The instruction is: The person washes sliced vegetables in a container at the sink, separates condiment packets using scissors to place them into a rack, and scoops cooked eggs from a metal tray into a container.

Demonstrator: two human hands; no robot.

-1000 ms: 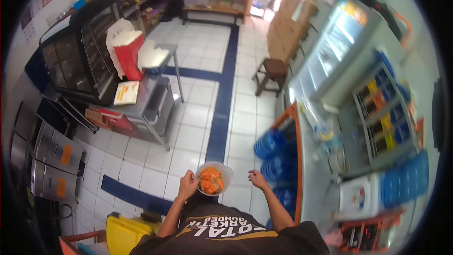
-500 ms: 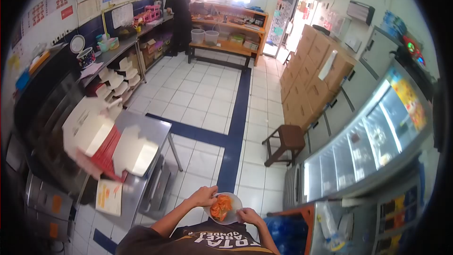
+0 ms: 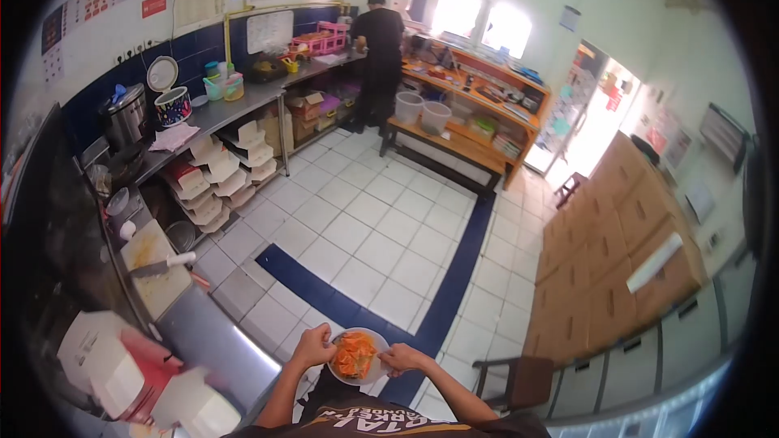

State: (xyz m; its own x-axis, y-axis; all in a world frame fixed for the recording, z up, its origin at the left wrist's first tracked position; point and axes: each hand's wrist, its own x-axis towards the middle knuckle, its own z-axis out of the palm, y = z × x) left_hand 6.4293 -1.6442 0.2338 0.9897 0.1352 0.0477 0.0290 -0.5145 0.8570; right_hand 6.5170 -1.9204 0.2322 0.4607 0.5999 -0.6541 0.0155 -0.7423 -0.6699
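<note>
A round white bowl or plate is held low in front of my body, just above the printed dark shirt. Orange, crumpled-looking food lies in it; what kind I cannot tell. My left hand is closed on the left rim, while my right hand pinches the right rim.
To my left stands a steel table with open white-and-red boxes. Beyond it, a knife rests on a cutting board. A brown stool and stacked cartons stand right. Far off, a person faces the counter.
My view has swung left and moved forward across the room. The cutting board and knife have come into sight, and the display fridge has mostly left it. Both hands still hold the bowl.
</note>
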